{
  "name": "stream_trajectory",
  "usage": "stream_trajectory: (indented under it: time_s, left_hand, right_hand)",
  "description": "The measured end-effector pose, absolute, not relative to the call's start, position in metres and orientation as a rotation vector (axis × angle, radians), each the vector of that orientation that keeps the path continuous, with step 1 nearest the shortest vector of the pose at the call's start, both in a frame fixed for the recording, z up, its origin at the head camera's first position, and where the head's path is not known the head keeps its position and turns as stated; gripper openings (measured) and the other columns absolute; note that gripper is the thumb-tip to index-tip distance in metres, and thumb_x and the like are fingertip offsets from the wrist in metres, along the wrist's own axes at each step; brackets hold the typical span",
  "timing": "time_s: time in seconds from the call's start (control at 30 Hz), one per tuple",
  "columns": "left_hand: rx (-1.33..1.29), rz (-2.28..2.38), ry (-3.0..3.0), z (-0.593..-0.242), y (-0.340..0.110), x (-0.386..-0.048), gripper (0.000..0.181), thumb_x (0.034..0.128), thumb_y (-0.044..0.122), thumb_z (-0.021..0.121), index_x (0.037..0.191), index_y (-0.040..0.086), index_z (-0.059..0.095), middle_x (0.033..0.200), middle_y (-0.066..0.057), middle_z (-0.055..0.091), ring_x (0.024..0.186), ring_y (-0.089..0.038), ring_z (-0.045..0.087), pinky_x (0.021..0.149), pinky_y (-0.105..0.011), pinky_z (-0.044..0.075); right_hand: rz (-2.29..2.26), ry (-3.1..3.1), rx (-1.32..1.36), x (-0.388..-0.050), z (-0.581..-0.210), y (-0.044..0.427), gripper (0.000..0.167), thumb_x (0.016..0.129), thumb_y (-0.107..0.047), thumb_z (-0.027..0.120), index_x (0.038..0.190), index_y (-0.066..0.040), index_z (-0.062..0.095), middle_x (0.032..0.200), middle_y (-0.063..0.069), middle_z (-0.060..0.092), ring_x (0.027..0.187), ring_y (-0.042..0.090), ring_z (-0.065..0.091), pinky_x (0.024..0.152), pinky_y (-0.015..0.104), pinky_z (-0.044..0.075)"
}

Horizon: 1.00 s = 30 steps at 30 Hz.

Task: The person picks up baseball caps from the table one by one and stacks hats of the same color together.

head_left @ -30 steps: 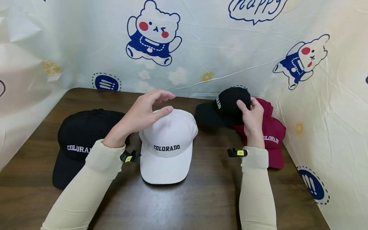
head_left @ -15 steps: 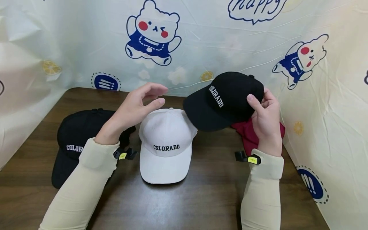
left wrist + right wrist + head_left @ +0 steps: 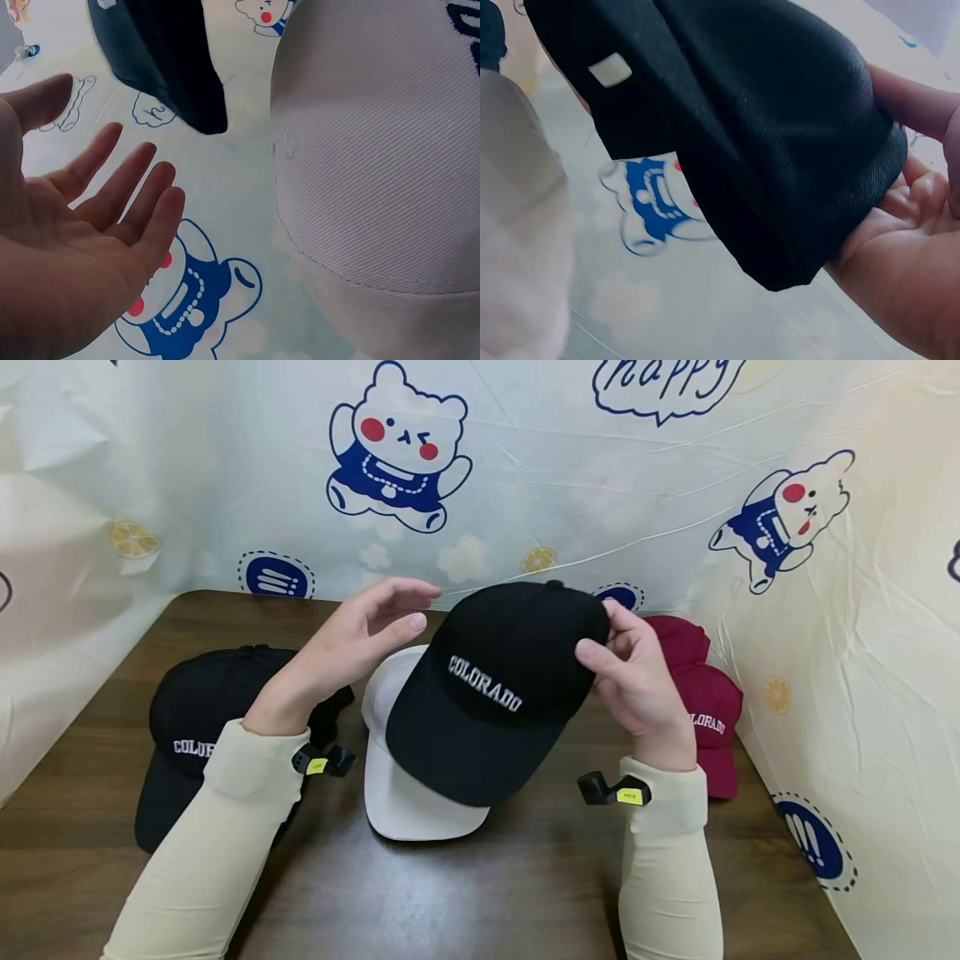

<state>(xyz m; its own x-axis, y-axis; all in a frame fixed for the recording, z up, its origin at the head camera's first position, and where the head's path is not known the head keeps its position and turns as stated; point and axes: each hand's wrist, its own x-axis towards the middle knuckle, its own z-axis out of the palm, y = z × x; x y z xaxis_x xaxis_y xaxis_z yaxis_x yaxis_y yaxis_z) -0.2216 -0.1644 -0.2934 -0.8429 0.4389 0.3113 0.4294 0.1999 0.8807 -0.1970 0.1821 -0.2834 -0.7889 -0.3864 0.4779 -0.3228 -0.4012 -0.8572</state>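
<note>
My right hand (image 3: 637, 681) pinches a black cap (image 3: 517, 652) at its right side, thumb in front and fingers behind. Tilted brim-down to the left, this cap hangs over the white cap (image 3: 420, 810) and hides much of it in the head view. The right wrist view shows the held cap (image 3: 780, 127) from its side, with the thumb and palm on its edge. Beside the white cap's left top, my left hand (image 3: 345, 643) hovers with fingers loosely spread, holding nothing. In the left wrist view, that hand (image 3: 97, 210) is apart from both the white cap (image 3: 375, 172) and the dark cap (image 3: 165, 60).
Another black cap (image 3: 202, 718) lies at the left, partly behind my left arm. Maroon caps (image 3: 712, 702) lie at the right, partly behind my right hand. The brown wooden table (image 3: 420, 910) ends at a patterned cloth (image 3: 525, 468) around its back and sides.
My right hand has lifted the black cap off the maroon caps and carried it left, then forward over the white cap. The left hand has drawn back slightly to the left.
</note>
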Motion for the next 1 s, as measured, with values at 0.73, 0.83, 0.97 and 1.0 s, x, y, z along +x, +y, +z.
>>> stream_trajectory:
  time_s: [0.73,0.83,0.97,1.0]
  left_hand:
    - [1.093,1.511,2.001,-0.293,-0.19,-0.222,0.031,0.1032,0.015,0.067,0.129,0.006,0.054,0.108,-0.018,0.064,0.097,-0.037,0.062,0.088,-0.038,0.056]
    - [1.097,1.559,1.979,-0.29,-0.192,-0.22,0.028,0.1027,0.011,0.069,0.124,0.006,0.053,0.103,-0.017,0.064,0.091,-0.035,0.063,0.084,-0.037,0.056]
    - [1.096,1.652,1.954,-0.284,-0.194,-0.215,0.023,0.1027,0.005,0.068,0.121,0.006,0.055,0.1,-0.014,0.062,0.089,-0.031,0.064,0.082,-0.035,0.056]
    - [1.092,1.672,1.95,-0.282,-0.195,-0.213,0.022,0.1027,0.003,0.067,0.121,0.006,0.056,0.1,-0.013,0.062,0.09,-0.03,0.063,0.083,-0.034,0.056]
  right_hand:
    - [-2.02,1.689,-1.014,-0.202,-0.301,0.152,0.02,0.097,-0.019,0.079,0.113,-0.013,0.069,0.093,-0.001,0.07,0.09,0.016,0.066,0.082,0.03,0.055]
    - [-1.993,1.703,-1.0,-0.2,-0.3,0.15,0.02,0.097,-0.019,0.08,0.112,-0.013,0.069,0.092,0.0,0.071,0.089,0.017,0.065,0.081,0.03,0.055]
    - [-1.948,1.77,-0.996,-0.198,-0.298,0.149,0.024,0.096,-0.023,0.081,0.115,-0.014,0.069,0.093,0.003,0.07,0.089,0.02,0.065,0.08,0.031,0.055]
    - [-1.937,1.798,-1.0,-0.198,-0.297,0.148,0.027,0.096,-0.024,0.082,0.117,-0.014,0.069,0.094,0.004,0.069,0.089,0.02,0.065,0.079,0.032,0.055]
